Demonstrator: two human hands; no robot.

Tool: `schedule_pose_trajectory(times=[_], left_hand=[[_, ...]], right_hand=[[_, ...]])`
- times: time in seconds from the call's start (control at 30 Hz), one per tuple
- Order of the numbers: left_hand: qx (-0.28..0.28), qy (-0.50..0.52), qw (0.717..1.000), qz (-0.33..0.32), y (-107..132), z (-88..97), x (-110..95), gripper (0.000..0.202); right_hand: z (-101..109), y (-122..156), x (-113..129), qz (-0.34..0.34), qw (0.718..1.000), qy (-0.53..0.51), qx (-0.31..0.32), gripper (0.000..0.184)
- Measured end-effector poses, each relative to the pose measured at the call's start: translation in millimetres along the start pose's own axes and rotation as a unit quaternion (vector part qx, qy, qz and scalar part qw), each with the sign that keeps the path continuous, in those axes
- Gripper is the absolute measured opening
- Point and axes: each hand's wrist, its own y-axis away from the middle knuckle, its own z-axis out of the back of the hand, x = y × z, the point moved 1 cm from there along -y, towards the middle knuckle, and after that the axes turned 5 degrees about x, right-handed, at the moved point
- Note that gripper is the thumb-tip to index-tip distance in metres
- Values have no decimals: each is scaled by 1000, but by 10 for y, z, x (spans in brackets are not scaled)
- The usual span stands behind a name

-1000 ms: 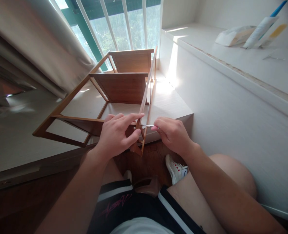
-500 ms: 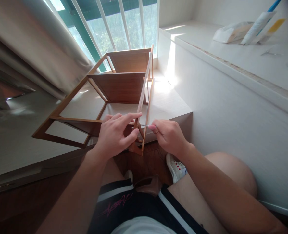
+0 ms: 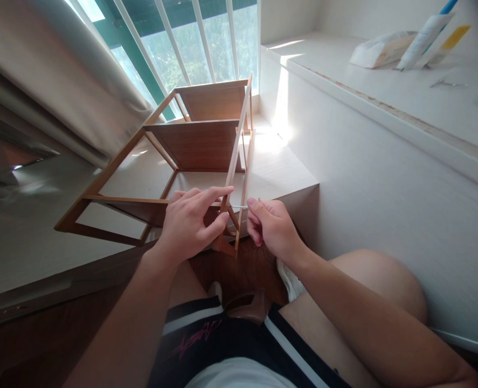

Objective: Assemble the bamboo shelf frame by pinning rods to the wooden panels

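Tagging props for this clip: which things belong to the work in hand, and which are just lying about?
In use:
rack, left hand on it
thin rod, pinched by right hand

Lying about, on ledge:
packet
tube
yellow-tipped item

Left of the barred window hangs a beige curtain. Right of the window runs a pale tabletop; on it, well apart from the window, are a whitish packet, a blue-tipped white tube and a yellow-handled item.
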Motion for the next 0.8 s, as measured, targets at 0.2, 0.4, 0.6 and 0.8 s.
schedule_pose_trajectory(times=[0.2, 0.4, 0.6, 0.8], left_hand=[[6, 3, 1000, -3, -2, 1, -4, 41], [4, 3, 1000, -1, -3, 3, -3, 40], [7, 5, 1000, -1, -2, 1, 5, 41], [5, 4, 1000, -1, -6, 10, -2, 41]], right_hand=[[34, -4, 18, -11, 1000, 7, -6, 50], [76, 17, 45, 22, 997, 66, -38, 52], [158, 37, 142, 115, 968, 218, -39, 51], [185, 35, 114, 172, 918, 356, -9, 44]])
